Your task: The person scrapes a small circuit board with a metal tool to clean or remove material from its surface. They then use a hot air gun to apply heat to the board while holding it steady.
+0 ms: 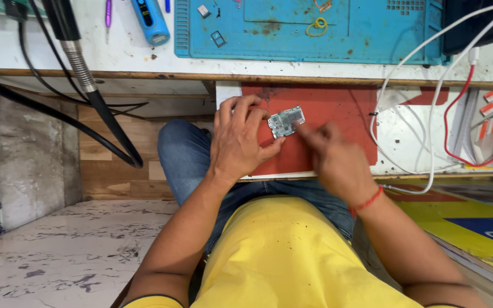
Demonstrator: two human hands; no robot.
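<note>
A small silvery circuit board [286,121] lies on a red mat [338,111] that covers a pulled-out white shelf under the bench. My left hand [241,140] rests on the mat's left part, its fingertips touching the board's left edge and steadying it. My right hand [335,159] reaches in from the right, blurred, with its index finger pointing at the board's lower right corner. Whether it pinches anything small, I cannot tell. A red thread sits on my right wrist.
A blue work mat [315,40] lies on the bench above, with yellow rubber bands and small parts. A blue tool [150,20] and a flexible metal hose [81,63] stand at the left. White and red cables [429,114] loop at the right.
</note>
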